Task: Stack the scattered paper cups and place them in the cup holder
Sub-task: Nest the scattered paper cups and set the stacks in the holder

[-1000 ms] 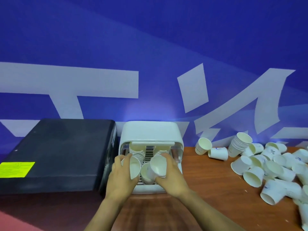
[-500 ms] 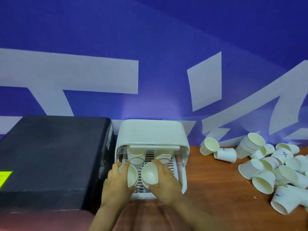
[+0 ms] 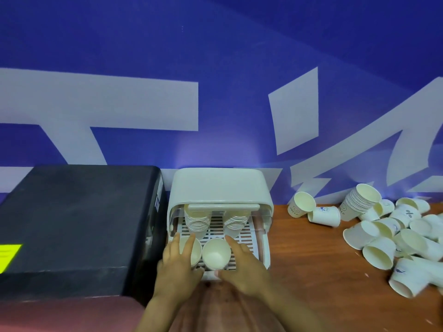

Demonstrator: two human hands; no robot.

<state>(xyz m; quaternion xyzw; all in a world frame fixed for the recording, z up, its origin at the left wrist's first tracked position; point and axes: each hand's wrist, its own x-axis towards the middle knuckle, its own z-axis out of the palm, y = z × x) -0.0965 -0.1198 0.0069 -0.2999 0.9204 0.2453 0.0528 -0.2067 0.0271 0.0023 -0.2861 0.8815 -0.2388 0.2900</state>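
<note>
The white cup holder (image 3: 220, 188) stands against the blue wall with its lid raised over a slatted tray. Two cup stacks (image 3: 197, 221) sit at the back of the tray. At the tray's front, my left hand (image 3: 176, 267) wraps its fingers round a paper cup (image 3: 197, 251) tilted toward the right. Beside it my right hand (image 3: 243, 263) holds a second cup stack (image 3: 217, 254), mouth up, with fingers along its right side and the thumb at its front. Scattered paper cups (image 3: 383, 236) lie on the table at the right.
A large black box (image 3: 72, 224) with a yellow label (image 3: 9, 256) stands directly left of the holder. On the wooden table (image 3: 299, 259), a leaning cup stack (image 3: 359, 202) rests among the loose cups. Bare wood separates the holder from the cup pile.
Both hands have brought their cups lower and nearer, down to the front of the slatted tray. The right cup now faces mouth up instead of tilted.
</note>
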